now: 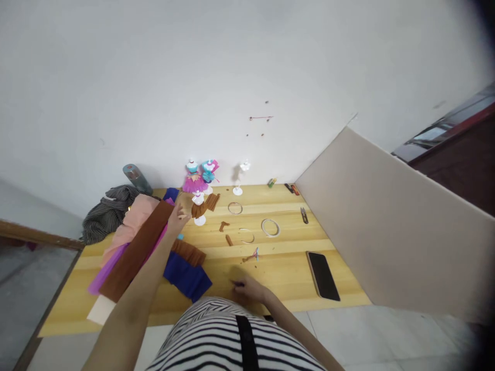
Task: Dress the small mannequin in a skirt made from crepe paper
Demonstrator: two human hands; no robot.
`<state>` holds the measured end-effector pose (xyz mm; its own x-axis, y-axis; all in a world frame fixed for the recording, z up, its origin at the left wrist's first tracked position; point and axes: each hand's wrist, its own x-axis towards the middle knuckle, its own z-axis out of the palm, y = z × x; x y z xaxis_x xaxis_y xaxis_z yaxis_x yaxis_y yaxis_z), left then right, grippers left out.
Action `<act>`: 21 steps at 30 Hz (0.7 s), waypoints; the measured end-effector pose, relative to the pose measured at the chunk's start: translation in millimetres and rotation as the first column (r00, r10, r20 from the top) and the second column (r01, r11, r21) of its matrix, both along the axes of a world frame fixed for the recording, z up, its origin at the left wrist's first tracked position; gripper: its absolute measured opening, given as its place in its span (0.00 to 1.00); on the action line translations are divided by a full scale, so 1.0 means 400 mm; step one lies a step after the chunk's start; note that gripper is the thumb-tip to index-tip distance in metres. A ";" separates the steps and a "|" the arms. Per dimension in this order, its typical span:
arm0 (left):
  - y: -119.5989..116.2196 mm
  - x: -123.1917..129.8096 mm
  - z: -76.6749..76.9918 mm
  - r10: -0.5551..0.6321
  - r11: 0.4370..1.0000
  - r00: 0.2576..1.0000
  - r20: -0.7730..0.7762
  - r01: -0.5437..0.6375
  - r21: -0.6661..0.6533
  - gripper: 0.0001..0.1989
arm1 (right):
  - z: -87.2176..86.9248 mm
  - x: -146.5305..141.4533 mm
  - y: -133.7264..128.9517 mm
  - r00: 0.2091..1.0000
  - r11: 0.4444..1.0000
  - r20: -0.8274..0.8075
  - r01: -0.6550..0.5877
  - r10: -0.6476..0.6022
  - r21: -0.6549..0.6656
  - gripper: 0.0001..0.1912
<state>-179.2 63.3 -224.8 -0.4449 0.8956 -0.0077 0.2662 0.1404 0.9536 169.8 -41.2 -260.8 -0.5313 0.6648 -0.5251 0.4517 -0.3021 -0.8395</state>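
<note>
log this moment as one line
left hand: beside brown-skirted mannequin | right hand: holding dark item, details unclear | phone: on table

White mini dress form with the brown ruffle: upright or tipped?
Upright: the dress form stands on its round white base, bust on top, near the left hand.

No lettering, brand or number can be read anywhere. The grey-green flask [138, 178] at the back left has a red mark on its top, too small to make out. Whatever may be printed on the small green bottle [272, 183] near the wall is likewise too small to tell.
</note>
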 end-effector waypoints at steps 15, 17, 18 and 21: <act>-0.539 0.083 -0.132 -0.476 0.846 0.799 -0.368 0.301 -0.441 0.24 | -0.043 -0.144 -0.021 0.992 0.995 -0.091 0.091 -0.087 0.037 0.15; -0.558 0.084 -0.136 -0.409 0.867 0.835 -0.367 0.230 -0.442 0.22 | -0.050 -0.169 -0.058 0.991 0.996 -0.100 0.089 -0.092 -0.027 0.14; -0.563 0.084 -0.136 -0.363 0.879 0.859 -0.360 0.189 -0.437 0.19 | -0.052 -0.176 -0.071 0.990 0.994 -0.103 0.093 -0.099 -0.054 0.14; -0.554 0.090 -0.128 -0.206 0.913 0.934 -0.292 0.076 -0.400 0.11 | -0.047 -0.173 -0.079 0.983 0.985 -0.108 0.136 -0.148 -0.107 0.14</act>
<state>-143.1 -158.3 -276.1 -0.3497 0.9069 -0.2350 0.5925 0.4083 0.6944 100.5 -72.9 -279.5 -0.4960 0.6857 -0.5327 0.2999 -0.4404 -0.8462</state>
